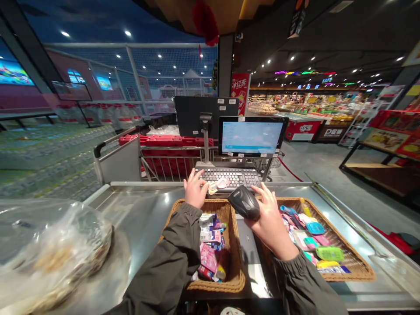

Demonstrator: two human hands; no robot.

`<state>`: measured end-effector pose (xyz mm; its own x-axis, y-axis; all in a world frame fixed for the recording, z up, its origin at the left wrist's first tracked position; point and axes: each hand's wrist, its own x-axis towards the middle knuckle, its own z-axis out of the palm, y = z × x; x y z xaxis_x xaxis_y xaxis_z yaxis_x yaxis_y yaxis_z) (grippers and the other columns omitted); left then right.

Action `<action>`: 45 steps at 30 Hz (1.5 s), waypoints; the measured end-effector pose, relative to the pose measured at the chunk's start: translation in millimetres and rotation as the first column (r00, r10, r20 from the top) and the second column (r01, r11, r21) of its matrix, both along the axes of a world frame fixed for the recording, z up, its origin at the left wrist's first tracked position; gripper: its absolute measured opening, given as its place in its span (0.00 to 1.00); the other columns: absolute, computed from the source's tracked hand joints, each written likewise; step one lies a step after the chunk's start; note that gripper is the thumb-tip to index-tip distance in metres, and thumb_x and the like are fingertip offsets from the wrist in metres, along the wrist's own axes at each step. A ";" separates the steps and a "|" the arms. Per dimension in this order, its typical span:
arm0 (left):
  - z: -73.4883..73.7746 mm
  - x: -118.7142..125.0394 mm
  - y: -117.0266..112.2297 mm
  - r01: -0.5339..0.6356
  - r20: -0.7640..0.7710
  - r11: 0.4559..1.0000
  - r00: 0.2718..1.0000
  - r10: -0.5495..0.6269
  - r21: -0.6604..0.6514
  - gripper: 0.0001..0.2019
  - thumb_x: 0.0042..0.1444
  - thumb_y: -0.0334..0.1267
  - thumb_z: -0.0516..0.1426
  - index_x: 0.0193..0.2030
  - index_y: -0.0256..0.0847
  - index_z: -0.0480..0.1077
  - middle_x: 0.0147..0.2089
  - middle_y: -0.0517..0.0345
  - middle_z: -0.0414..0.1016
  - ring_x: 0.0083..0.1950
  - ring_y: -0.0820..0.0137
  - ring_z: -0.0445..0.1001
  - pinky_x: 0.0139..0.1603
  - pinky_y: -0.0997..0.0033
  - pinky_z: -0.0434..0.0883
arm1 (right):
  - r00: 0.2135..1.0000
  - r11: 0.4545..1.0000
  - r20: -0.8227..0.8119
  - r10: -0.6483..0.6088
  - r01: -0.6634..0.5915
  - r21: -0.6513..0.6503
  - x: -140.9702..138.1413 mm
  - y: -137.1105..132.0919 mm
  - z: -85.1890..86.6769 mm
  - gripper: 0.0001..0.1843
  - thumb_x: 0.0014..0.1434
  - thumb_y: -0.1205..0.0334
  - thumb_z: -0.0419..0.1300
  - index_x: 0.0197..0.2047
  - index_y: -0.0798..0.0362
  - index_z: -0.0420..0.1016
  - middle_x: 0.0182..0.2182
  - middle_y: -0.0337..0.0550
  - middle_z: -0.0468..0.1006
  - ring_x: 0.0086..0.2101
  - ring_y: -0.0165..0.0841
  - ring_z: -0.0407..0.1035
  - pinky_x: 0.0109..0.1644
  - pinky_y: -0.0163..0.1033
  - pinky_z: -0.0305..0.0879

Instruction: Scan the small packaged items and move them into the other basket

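Note:
My left hand is at the front left of the keyboard, pinching the edge of a small pale pink and yellow item between thumb and finger. The other fingers are raised, and the item's exact kind is unclear. My right hand is wrapped around a black barcode scanner, its head close to the pale item. Below my left hand, a wicker basket contains small packets and a yellow-capped tube. Beyond my right wrist, a second wicker basket contains colourful small goods, partly hidden by my arm.
A lit monitor stands behind the keyboard, beside a second screen seen from its back. On the metal counter, a large clear plastic bag fills the left. A shopping cart stands beyond the counter.

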<state>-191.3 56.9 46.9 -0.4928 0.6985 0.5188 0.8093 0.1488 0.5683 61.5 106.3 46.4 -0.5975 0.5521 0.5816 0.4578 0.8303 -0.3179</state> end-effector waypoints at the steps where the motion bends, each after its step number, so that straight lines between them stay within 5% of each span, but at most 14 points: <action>1: -2.3 -2.7 -2.5 -0.006 0.002 1.000 1.000 0.006 -0.007 0.10 0.57 0.33 0.54 0.24 0.41 0.69 0.65 0.56 0.68 0.74 0.54 0.51 0.67 0.28 0.45 | 1.000 1.000 0.004 0.007 -0.007 0.000 -1.9 -0.3 -1.2 0.23 0.49 0.67 0.59 0.50 0.52 0.74 0.61 0.57 0.64 0.68 0.59 0.44 0.64 0.77 0.45; 22: -73.3 -19.1 -46.2 0.063 0.079 0.954 0.996 -0.041 -0.293 0.12 0.55 0.33 0.54 0.20 0.41 0.68 0.64 0.56 0.70 0.74 0.53 0.50 0.69 0.30 0.44 | 0.997 0.999 0.076 0.034 -0.031 -0.036 -26.0 -11.7 -8.7 0.19 0.51 0.64 0.60 0.48 0.54 0.75 0.61 0.57 0.64 0.68 0.58 0.45 0.66 0.74 0.44; 30: -99.5 -11.1 -51.9 0.173 0.106 0.866 0.985 -0.139 -0.469 0.10 0.54 0.31 0.55 0.22 0.40 0.71 0.64 0.56 0.71 0.74 0.53 0.50 0.68 0.28 0.42 | 0.980 0.986 0.145 0.139 -0.123 -0.115 -20.4 -9.7 -16.5 0.20 0.49 0.66 0.60 0.47 0.53 0.75 0.60 0.55 0.67 0.67 0.58 0.48 0.66 0.72 0.45; 36: -120.1 -3.2 -54.5 0.188 0.025 0.744 0.974 -0.225 -0.641 0.10 0.51 0.29 0.56 0.21 0.40 0.72 0.63 0.55 0.71 0.73 0.51 0.52 0.68 0.28 0.41 | 0.980 0.983 0.137 0.146 -0.127 -0.135 -12.9 -6.9 -15.0 0.19 0.49 0.66 0.60 0.47 0.53 0.75 0.59 0.57 0.68 0.67 0.57 0.49 0.65 0.73 0.46; 40: -119.7 4.0 -54.8 0.156 -0.037 0.733 0.970 -0.239 -0.662 0.08 0.49 0.26 0.57 0.24 0.40 0.75 0.65 0.49 0.69 0.73 0.49 0.51 0.68 0.28 0.38 | 0.988 0.986 0.105 0.116 -0.102 -0.134 -3.0 -2.0 -12.6 0.21 0.48 0.67 0.60 0.48 0.54 0.74 0.60 0.57 0.67 0.67 0.56 0.49 0.66 0.72 0.45; 45: -91.6 20.5 -42.3 0.166 -0.115 0.828 0.957 -0.266 -0.536 0.08 0.56 0.33 0.58 0.39 0.45 0.78 0.68 0.48 0.64 0.74 0.51 0.49 0.68 0.29 0.43 | 0.996 0.992 0.046 0.074 -0.069 -0.108 14.3 3.8 -6.9 0.23 0.47 0.68 0.60 0.49 0.53 0.73 0.60 0.56 0.67 0.67 0.56 0.49 0.66 0.69 0.48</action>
